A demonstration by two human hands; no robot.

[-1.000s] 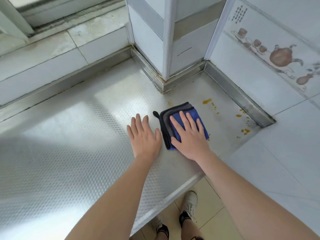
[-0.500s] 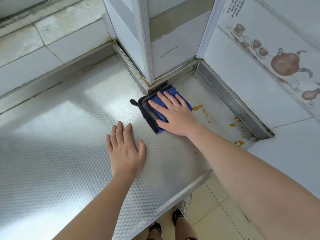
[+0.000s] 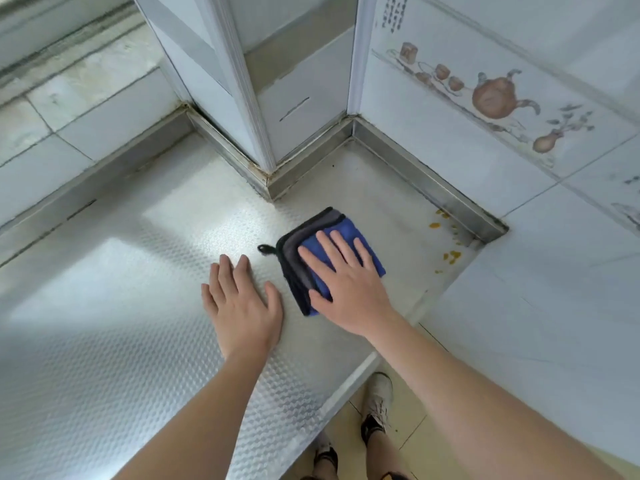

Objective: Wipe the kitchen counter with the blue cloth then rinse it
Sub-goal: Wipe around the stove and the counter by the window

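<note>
A folded blue cloth (image 3: 349, 233) with grey and black layers and a small black loop lies flat on the embossed metal counter (image 3: 114, 306). My right hand (image 3: 346, 289) lies palm down on it, fingers spread, pressing it against the counter. Just left of the cloth, my left hand (image 3: 242, 306) rests flat on the bare metal with nothing in it. Orange-yellow spots (image 3: 450, 256) dot the counter to the right of the cloth, near the wall.
A tiled pillar (image 3: 263, 98) juts into the counter just behind the cloth. A metal upstand (image 3: 426, 181) runs along the tiled right wall. The counter's front edge (image 3: 349, 382) is close below my hands, with my feet on the floor beneath.
My right hand has slid the cloth back from the pillar's foot toward the front of the counter. The orange spots nearest the pillar are gone. My left hand has stayed flat.
</note>
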